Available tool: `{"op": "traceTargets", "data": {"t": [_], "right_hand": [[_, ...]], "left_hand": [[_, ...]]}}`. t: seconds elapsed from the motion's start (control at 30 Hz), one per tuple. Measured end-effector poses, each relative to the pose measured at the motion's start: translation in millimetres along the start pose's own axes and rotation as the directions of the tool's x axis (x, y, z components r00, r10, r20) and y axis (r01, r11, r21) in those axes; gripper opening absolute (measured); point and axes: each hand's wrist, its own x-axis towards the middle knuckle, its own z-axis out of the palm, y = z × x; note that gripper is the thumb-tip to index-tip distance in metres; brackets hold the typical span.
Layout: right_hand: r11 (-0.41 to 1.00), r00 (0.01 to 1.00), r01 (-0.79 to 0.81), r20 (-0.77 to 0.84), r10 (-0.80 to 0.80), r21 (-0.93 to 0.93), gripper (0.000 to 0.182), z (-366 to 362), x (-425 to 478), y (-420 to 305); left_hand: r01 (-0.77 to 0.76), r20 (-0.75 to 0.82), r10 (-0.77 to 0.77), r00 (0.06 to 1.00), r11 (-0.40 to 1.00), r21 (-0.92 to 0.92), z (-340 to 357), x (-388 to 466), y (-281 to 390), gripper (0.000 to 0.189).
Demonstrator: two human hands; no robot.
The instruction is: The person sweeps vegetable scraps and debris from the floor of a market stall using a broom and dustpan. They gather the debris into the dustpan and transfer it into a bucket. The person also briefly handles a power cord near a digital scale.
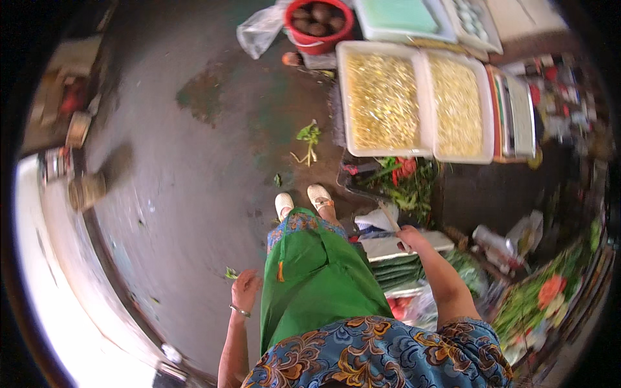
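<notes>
My right hand point(411, 239) is wrapped around a pale stick handle point(389, 216), which slants away from me. From its far end a thin dark rod bends towards a pile of green vegetable scraps point(407, 186) with red bits among them; what holds the pile is hard to make out. My left hand point(246, 288), blurred and with a bracelet at the wrist, hangs beside my green apron point(315, 271) with nothing in it. On the dark floor ahead of my shoes lies a leafy green stalk point(309, 140), with a small leaf point(277, 180) nearer to me.
Two white tubs of bean sprouts point(383, 102) stand ahead on the right. Beyond them are a red bucket point(318, 46) of round brown items and a tray of eggs point(469, 19). Dark green vegetables point(398, 271) sit in a white box close by my right side. A bucket-like container point(86, 190) stands left.
</notes>
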Motion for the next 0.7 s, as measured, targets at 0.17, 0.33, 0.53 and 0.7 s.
{"op": "traceTargets", "data": {"t": [0.17,0.33,0.53,0.7], "right_hand": [[0.944,1.0,-0.011,-0.012,0.016,0.329,0.038,49.0,-20.8,41.8],[0.812,0.984,0.029,-0.159,0.079,0.582,0.056,109.2,6.3,99.3],[0.828,0.9,0.308,-0.425,-0.095,0.468,0.054,178.4,7.0,143.3],[0.496,0.977,0.139,-0.2,0.071,0.857,0.057,155.0,-34.1,147.2]], "left_hand": [[-0.188,0.228,0.134,0.965,0.953,0.238,2.8,80.7,49.0,0.024],[-0.463,0.416,0.248,0.875,0.679,0.569,48.3,143.1,123.6,0.025],[-0.741,0.739,0.215,0.639,0.431,0.516,161.6,214.7,145.8,0.03],[-0.85,0.796,0.297,0.527,0.197,0.489,289.9,239.5,143.7,0.048]]}}
